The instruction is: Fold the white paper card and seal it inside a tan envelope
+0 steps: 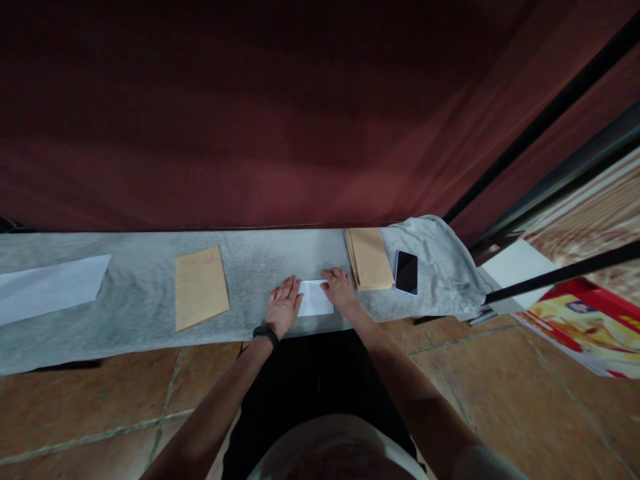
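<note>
A small white sheet of paper (316,300), which looks folded, lies on the grey cloth in front of me. My left hand (283,308) rests flat at its left edge, fingers stretched out and pointing away from me. At the paper's upper right corner, my right hand (339,288) presses down with its fingers extended. Just right of that hand is a stack of brown envelopes (371,259). A single brown envelope (201,288) lies farther off to the left. Whatever is under the palms is hidden.
The grey cloth (250,253) covers a long narrow surface before a dark red curtain (280,160). A phone (406,272) lies right of the stack, and larger white paper (50,287) at far left. Black poles (550,113) and a red-yellow box (590,327) stand at right.
</note>
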Tool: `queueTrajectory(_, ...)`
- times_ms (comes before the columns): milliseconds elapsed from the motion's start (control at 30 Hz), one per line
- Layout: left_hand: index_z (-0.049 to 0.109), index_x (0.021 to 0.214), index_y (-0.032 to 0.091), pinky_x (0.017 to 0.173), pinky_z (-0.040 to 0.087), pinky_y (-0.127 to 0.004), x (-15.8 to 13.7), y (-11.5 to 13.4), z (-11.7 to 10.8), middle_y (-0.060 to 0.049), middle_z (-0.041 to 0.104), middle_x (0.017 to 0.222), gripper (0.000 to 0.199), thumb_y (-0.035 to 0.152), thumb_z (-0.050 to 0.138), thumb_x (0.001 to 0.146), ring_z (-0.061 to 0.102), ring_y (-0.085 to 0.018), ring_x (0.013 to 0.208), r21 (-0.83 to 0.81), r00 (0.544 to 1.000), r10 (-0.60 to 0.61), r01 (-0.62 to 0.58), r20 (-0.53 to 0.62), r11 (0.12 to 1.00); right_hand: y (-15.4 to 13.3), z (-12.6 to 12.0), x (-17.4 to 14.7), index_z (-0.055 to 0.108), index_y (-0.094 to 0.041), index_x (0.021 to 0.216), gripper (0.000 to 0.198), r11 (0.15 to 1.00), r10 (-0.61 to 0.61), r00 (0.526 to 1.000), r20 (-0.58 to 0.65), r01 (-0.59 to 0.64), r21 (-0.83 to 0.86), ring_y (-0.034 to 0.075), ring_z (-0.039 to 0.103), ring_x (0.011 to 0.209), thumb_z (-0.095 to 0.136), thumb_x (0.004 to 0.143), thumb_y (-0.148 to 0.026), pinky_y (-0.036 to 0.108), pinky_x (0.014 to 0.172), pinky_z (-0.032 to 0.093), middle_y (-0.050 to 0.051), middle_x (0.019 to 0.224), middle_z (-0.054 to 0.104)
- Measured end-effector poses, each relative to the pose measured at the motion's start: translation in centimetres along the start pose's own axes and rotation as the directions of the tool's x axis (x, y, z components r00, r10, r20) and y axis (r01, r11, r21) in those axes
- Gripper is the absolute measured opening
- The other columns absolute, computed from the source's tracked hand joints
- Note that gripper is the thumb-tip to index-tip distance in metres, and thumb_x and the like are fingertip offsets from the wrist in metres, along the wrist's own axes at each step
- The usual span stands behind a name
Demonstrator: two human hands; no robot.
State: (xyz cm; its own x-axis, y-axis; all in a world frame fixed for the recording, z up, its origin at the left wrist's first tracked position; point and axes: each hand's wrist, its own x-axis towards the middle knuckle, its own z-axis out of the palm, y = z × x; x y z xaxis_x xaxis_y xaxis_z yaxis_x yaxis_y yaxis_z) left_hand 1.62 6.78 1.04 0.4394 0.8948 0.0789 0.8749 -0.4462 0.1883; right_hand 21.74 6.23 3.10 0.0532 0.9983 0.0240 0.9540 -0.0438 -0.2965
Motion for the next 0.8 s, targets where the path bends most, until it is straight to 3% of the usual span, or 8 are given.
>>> queueTrajectory(167,0.043,0.147,0.016,0.116,0.030,-0.043,-0.5,0.5,0.1,-0.009,0.040,0.155,0.053,0.036,0.024,0.101,0.034,-0.023,0.144,-0.019,0.999,-0.030,0.029,-0.013,0.999,-0.2,-0.5,2.4,0.071,-0.023,0.099,0.013,1.000,0.007,0.993,0.120,-0.004,-0.022,0.024,0.057,0.108,0.061,0.091,-0.023,0.036,0.090,0.040,0.007,0.109,0.070)
queueTrajectory(333,0.039,0.149,0.014,0.118,0.026,-0.043,-0.2,0.9,-0.2,-0.011,0.036,0.157,0.055,0.037,0.023,0.102,0.029,-0.024,0.147,-0.001,0.999,-0.032,0.032,0.009,0.999,0.1,-0.7,3.5,0.072,-0.022,0.093,0.014,1.000,0.000,0.996,0.087,0.003,-0.027,0.025,0.058,0.108,0.057,0.092,-0.021,0.037,0.090,0.040,0.007,0.106,0.071)
queueTrajectory(500,0.040,0.149,0.014,0.122,0.017,-0.048,0.1,1.4,0.1,-0.011,0.031,0.159,0.054,0.035,0.024,0.101,0.022,-0.025,0.149,0.028,1.000,-0.008,0.008,0.003,1.000,-0.6,0.2,1.6,0.065,-0.018,0.117,0.026,1.000,-0.005,0.999,-0.049,0.004,-0.015,0.028,0.054,0.116,0.052,0.095,-0.020,0.042,0.099,0.039,0.013,0.122,0.065)
queueTrajectory(633,0.036,0.151,0.014,0.123,0.012,-0.047,-0.2,3.2,0.9,-0.010,0.029,0.160,0.055,0.028,0.027,0.099,0.019,-0.023,0.150,0.024,0.999,0.047,-0.047,0.017,0.999,-1.7,2.7,-0.9,0.056,-0.019,0.134,0.036,0.981,-0.159,0.978,-0.138,0.172,0.087,0.020,0.050,0.128,0.039,0.102,-0.025,0.037,0.110,0.035,0.009,0.137,0.059)
queueTrajectory(800,0.032,0.152,0.008,0.123,0.011,-0.042,-0.3,4.3,1.3,-0.013,0.026,0.161,0.058,0.032,0.026,0.099,0.017,-0.023,0.151,0.030,0.998,-0.003,0.001,0.066,1.000,-1.4,4.6,-2.7,0.040,-0.011,0.148,0.049,0.994,-0.105,0.978,-0.178,0.111,0.022,0.025,0.035,0.143,0.031,0.105,-0.033,0.044,0.119,0.022,0.013,0.154,0.040)
